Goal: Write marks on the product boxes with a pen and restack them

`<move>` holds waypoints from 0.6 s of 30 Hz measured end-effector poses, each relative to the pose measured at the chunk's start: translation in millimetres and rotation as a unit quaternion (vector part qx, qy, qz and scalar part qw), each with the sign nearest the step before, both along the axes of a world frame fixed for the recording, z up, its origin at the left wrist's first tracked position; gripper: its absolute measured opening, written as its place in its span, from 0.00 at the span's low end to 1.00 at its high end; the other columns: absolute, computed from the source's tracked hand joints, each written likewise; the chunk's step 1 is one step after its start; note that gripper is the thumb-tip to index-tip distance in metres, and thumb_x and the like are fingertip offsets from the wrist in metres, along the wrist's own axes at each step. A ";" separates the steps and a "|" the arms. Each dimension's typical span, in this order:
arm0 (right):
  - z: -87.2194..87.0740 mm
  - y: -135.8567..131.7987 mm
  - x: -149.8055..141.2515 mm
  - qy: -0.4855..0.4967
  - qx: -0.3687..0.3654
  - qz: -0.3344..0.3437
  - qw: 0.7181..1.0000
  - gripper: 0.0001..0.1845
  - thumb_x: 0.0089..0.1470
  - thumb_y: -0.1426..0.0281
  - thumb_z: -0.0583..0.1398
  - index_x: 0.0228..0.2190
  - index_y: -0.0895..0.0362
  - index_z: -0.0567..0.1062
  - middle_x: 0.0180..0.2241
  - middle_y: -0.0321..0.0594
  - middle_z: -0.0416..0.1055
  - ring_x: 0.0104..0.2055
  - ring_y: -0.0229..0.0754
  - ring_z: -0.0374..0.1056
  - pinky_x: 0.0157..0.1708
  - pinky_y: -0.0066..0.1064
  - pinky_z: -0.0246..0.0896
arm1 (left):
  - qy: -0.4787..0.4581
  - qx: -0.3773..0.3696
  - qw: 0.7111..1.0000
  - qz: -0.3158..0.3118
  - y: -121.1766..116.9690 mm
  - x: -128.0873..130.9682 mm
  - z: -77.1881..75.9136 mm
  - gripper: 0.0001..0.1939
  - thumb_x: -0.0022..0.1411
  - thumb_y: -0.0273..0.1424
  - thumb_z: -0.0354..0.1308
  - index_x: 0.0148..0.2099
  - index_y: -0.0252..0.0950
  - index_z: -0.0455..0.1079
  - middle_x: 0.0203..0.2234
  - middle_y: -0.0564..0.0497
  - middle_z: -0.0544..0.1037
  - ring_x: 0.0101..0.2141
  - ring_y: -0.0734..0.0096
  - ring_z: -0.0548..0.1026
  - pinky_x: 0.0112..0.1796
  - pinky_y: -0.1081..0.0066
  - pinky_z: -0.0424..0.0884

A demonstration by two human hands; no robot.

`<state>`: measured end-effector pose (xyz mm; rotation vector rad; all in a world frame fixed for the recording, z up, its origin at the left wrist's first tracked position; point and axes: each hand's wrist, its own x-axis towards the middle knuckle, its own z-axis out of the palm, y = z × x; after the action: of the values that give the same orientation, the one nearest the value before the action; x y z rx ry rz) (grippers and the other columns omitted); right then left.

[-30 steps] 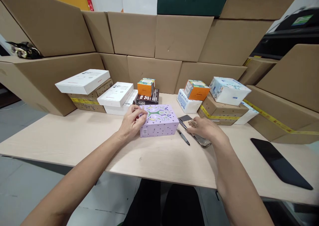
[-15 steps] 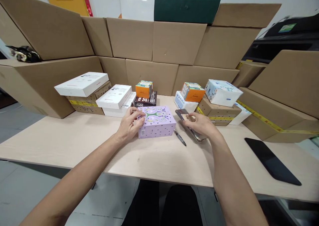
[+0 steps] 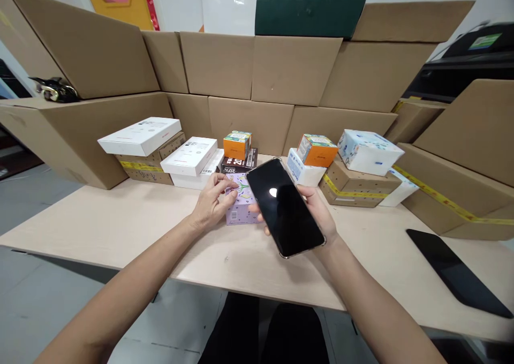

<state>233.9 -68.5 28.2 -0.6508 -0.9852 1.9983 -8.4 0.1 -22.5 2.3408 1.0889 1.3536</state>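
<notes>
My right hand [image 3: 319, 214] grips a black smartphone [image 3: 284, 206] with a dark screen, raised above the table and tilted toward me. The phone hides much of a lilac patterned box [image 3: 241, 206] that stands on the light wooden table [image 3: 120, 225]. My left hand [image 3: 211, 203] rests on the left end of that box, with its fingers curled on the top edge. The pen that lay beside the box is hidden behind the phone.
White flat boxes [image 3: 188, 155] and taped cardboard boxes [image 3: 353, 184] line the back of the table, with small orange boxes [image 3: 237, 144] and tissue packs [image 3: 369, 150]. A black flat device [image 3: 455, 278] lies at the right. Large cardboard cartons [image 3: 293, 69] wall the desk.
My right hand has picked the phone up off the table and brought it left and toward me, screen up, over the lilac box. My left hand stays on the box.
</notes>
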 end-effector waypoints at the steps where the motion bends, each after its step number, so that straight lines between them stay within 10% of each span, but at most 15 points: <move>1: -1.4 -0.9 -1.6 0.011 -0.009 0.011 1.000 0.34 0.59 0.52 0.42 0.52 0.60 0.72 0.43 0.51 0.79 0.41 0.48 0.74 0.38 0.39 0.69 | -0.001 0.000 1.000 -0.001 0.1 -0.1 -0.1 0.14 0.67 0.38 0.52 0.47 0.37 0.74 0.43 0.45 0.68 0.46 0.61 0.69 0.43 0.62 0.71; 18: -6.9 1.2 -4.2 0.007 -0.010 -0.005 1.000 0.34 0.59 0.54 0.42 0.52 0.61 0.72 0.42 0.50 0.79 0.39 0.49 0.75 0.41 0.42 0.70 | -0.006 -0.003 1.000 0.003 -0.3 1.2 -0.1 0.14 0.67 0.38 0.52 0.47 0.38 0.74 0.42 0.46 0.68 0.46 0.62 0.69 0.42 0.63 0.70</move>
<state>229.7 -67.2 21.3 -0.6516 -0.9525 2.0038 -7.2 -0.2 -22.5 2.3242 1.0945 1.3630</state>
